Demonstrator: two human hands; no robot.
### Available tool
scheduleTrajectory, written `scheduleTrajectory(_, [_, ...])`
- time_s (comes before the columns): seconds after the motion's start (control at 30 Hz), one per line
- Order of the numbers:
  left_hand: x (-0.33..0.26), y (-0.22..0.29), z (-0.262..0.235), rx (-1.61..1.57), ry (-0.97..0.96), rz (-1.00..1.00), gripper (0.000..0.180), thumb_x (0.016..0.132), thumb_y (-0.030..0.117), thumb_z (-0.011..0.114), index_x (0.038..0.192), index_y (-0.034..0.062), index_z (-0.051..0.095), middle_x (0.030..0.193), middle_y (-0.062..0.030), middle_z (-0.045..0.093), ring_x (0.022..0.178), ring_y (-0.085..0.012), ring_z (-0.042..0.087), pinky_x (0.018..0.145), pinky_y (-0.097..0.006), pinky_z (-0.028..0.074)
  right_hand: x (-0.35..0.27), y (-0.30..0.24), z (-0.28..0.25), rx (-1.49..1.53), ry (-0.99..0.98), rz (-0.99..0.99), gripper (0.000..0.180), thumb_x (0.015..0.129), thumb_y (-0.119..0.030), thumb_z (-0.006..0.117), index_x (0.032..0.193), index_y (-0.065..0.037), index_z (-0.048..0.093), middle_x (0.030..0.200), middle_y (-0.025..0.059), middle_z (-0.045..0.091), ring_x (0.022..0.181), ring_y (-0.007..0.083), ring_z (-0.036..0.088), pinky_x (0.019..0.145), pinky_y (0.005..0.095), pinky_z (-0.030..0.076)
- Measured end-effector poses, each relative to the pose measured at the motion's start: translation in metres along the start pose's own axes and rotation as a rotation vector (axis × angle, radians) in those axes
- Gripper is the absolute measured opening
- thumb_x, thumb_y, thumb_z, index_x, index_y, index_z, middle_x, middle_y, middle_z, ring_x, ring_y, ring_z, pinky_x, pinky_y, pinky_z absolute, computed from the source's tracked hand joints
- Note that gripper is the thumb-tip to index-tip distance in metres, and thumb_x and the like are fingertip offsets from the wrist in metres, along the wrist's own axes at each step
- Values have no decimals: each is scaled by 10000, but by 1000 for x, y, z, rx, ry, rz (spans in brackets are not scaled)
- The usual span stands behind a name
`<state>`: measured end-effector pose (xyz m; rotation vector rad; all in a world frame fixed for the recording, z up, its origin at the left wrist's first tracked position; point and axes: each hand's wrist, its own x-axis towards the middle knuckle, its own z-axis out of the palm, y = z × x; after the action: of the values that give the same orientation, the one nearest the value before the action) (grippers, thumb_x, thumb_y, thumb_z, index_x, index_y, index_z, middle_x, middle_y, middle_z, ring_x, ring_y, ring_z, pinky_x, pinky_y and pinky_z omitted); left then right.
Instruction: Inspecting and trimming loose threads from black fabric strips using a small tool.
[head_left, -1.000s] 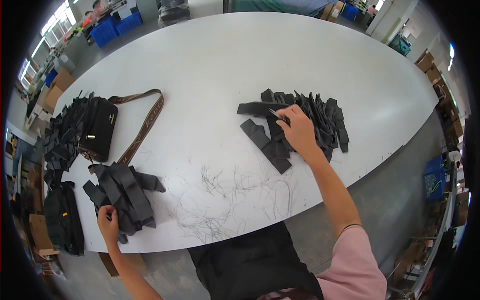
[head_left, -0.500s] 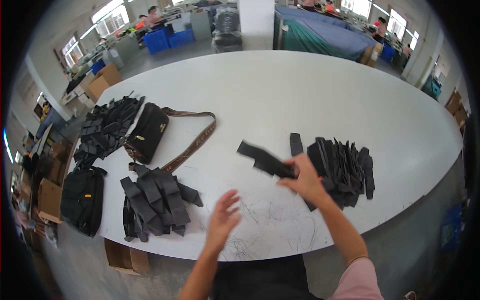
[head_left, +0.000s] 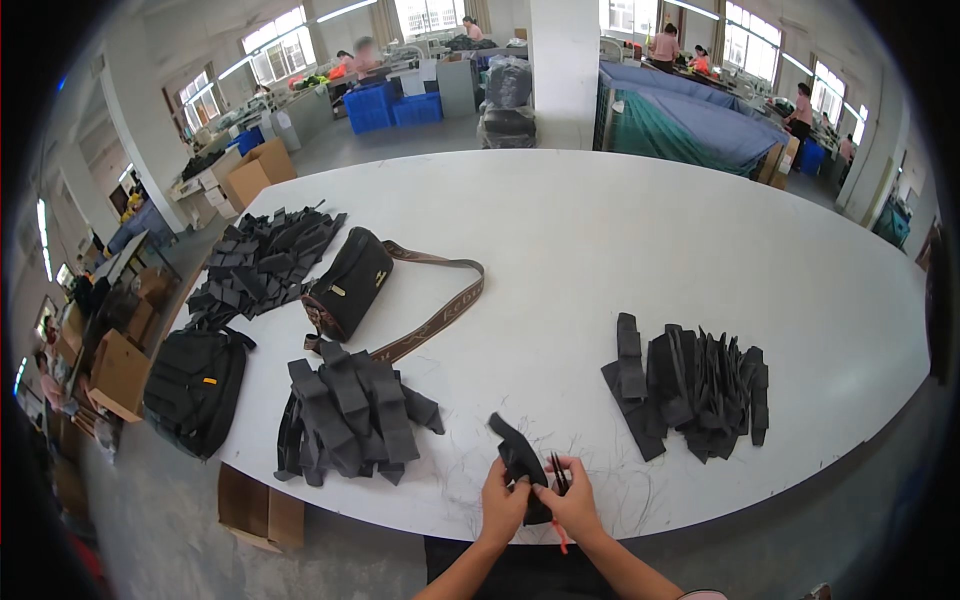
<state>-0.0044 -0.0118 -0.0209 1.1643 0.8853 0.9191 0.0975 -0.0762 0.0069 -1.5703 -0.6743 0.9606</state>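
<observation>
Close to the table's near edge, both my hands are on a dark grey fabric strip (head_left: 519,456). My left hand (head_left: 502,503) is closed, pinching the strip from its left side. My right hand (head_left: 578,508) is closed too, its thumb against the strip, and it holds thread snips (head_left: 558,474) with dark pointed blades upward and an orange part below. The strip's upper end stands free; its lower part is partly hidden by my fingers. To the right lies a row of similar strips (head_left: 705,395), with a couple of strips (head_left: 630,372) at its left side.
Left of my hands is a heap of strips (head_left: 352,415). Farther back are a bigger heap (head_left: 265,265), a black shoulder bag (head_left: 352,285) with a brown strap, and a black backpack (head_left: 196,390). Thread scraps (head_left: 625,490) litter the white table (head_left: 560,240). People work in the background.
My right hand has brought the strip from beside the right-hand row to the near edge. My left hand, open before, has closed on it. The view has shifted.
</observation>
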Motion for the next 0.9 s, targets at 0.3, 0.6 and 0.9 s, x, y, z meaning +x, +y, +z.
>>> scheduleTrajectory(0.3, [-7, 15, -20, 564, -35, 171, 541, 729, -80, 468, 1252, 58, 453, 1062, -215, 599, 941, -364, 601, 798, -391, 470, 12, 10, -2, -229, 188, -507, 358, 632, 94, 490, 956, 16, 620, 873, 117, 608, 741, 192, 608, 651, 265, 470])
scheduleTrajectory(0.6, [-11, 39, -51, 167, -337, -64, 218, 870, 48, 535, 1070, -23, 584, 976, -67, 615, 851, -119, 567, 712, -238, 460, 25, 2, -20, 75, -312, 96, 287, 629, 70, 571, 911, 48, 621, 728, 70, 628, 627, 108, 583, 559, 222, 444])
scheduleTrajectory(0.9, [-19, 37, -32, 151, -56, -282, 406, 981, 339, 432, 730, 24, 488, 621, 45, 412, 606, -49, 377, 533, -240, 338, -25, -3, 3, 380, -149, 379, 332, 679, 38, 629, 1004, 6, 566, 830, 11, 529, 625, 51, 464, 519, 205, 366])
